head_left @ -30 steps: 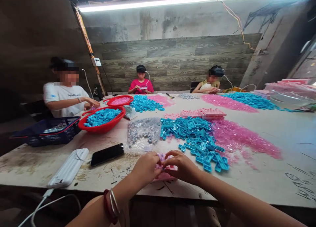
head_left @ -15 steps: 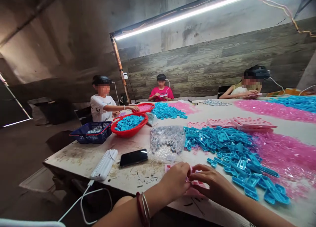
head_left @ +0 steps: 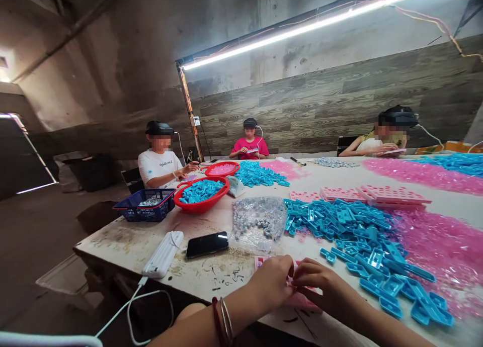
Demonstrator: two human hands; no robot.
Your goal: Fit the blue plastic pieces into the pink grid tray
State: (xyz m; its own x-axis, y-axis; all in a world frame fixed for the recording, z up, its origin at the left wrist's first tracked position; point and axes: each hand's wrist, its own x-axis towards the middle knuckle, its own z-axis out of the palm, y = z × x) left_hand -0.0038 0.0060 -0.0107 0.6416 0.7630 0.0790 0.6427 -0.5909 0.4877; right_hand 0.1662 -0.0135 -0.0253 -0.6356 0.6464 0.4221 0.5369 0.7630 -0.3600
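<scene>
My left hand (head_left: 274, 279) and my right hand (head_left: 319, 280) meet over a pink tray with square openings (head_left: 263, 261) at the table's near edge. The fingertips of both are drawn together in a pinch, almost touching each other. Whatever lies between them is hidden by the fingers. Most of the tray is covered by my hands. Just beyond lies a heap of blue plastic pieces (head_left: 339, 221), some long with shallow hollows. A clear bag of small shiny parts (head_left: 258, 219) rests to its left.
Pink clear bits (head_left: 441, 241) spread at right, below stacked pink trays (head_left: 394, 193). A phone (head_left: 207, 244), white power bank (head_left: 163, 254), blue basket (head_left: 143, 211) and red basket of blue pieces (head_left: 202, 206) stand left. Three co-workers sit around the table.
My view has shifted slightly, so the scene sits lower and further right. My hands stay pinched over the pink tray. A co-worker in white has drawn a hand back from the far red basket.
</scene>
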